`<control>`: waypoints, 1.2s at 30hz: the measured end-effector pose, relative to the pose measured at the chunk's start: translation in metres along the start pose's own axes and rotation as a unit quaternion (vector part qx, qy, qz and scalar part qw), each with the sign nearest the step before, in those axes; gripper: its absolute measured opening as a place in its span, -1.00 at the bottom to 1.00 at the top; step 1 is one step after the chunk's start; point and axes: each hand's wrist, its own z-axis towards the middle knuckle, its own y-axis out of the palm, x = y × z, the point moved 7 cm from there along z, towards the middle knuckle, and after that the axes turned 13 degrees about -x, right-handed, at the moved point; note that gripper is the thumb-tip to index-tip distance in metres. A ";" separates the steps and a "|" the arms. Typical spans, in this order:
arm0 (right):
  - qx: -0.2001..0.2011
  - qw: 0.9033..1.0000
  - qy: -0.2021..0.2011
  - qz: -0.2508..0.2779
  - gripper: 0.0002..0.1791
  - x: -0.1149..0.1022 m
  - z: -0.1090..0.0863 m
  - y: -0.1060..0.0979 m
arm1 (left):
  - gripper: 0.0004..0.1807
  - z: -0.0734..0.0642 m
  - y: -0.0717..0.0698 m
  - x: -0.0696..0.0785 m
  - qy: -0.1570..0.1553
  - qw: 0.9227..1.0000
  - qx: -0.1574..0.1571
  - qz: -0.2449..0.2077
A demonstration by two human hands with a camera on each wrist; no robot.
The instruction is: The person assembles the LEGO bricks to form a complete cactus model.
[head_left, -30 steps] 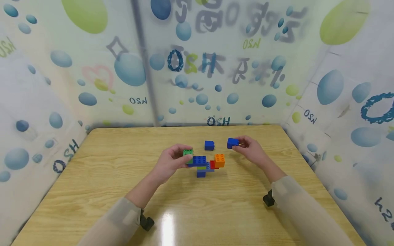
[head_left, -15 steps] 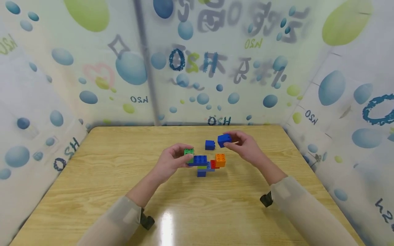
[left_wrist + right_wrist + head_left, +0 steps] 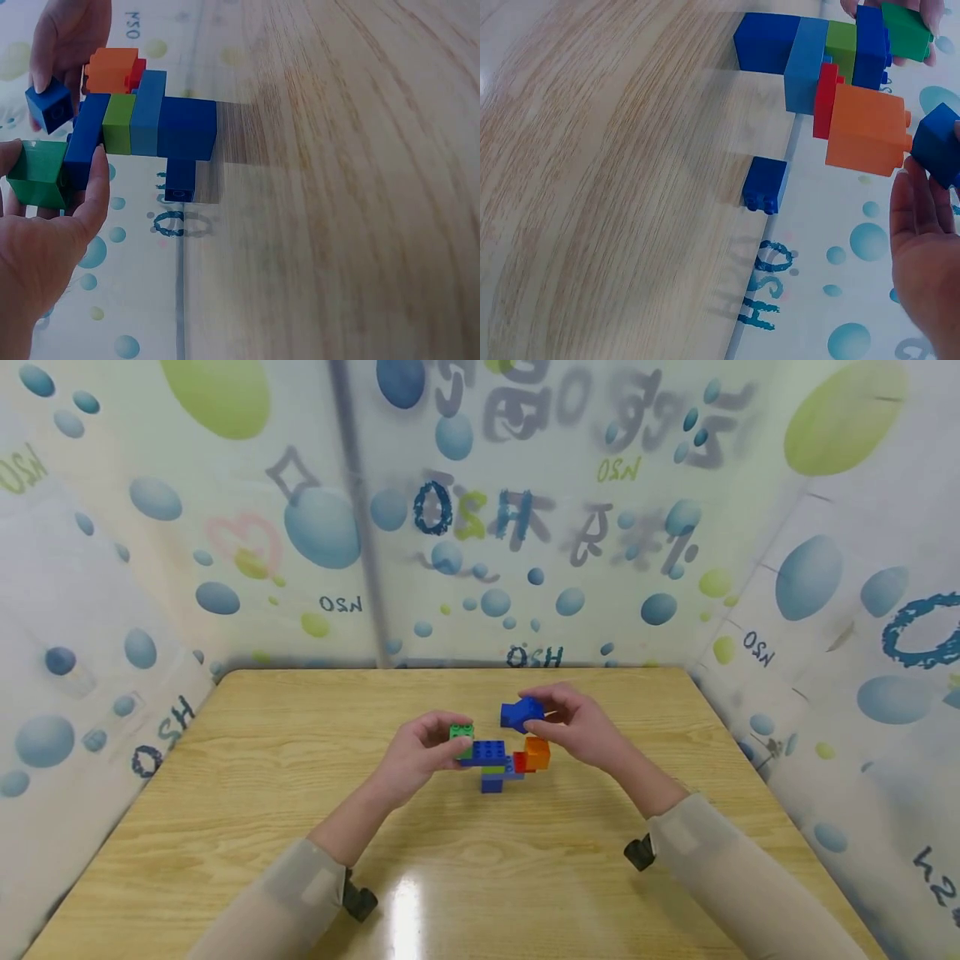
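Note:
Between the thumb and fingers of my left hand point(image 3: 408, 756) are the green toy brick point(image 3: 39, 174) and the end of the long dark blue brick point(image 3: 489, 751) under it. Both belong to a stepped build with a lime brick point(image 3: 118, 124), a light blue brick point(image 3: 805, 66) and a dark blue base brick point(image 3: 491, 785). A red brick point(image 3: 825, 101) and an orange brick point(image 3: 865, 129) form its right arm. My right hand point(image 3: 583, 725) pinches a blue brick point(image 3: 939, 142), tilted in the air close to the orange brick's studs.
A loose blue brick point(image 3: 766, 182) lies on the wooden table point(image 3: 315, 702) behind the build, partly overlapped by the held brick in the head view. A patterned curtain point(image 3: 465, 610) stands along the table's far edge.
My right hand has moved left with the blue brick, from right of the loose brick to just over the orange one, turning it on the way. The left hand stays on the build.

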 end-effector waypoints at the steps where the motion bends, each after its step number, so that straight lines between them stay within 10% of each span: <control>1: -0.002 1.000 -0.002 -0.001 -0.50 -0.001 0.000 0.002 | -0.57 0.000 0.000 0.000 0.000 1.000 0.000 0.000; 36: -0.050 0.995 0.009 -0.085 -0.55 -0.014 0.018 0.043 | -0.58 0.002 0.000 -0.002 0.002 1.000 -0.006 -0.006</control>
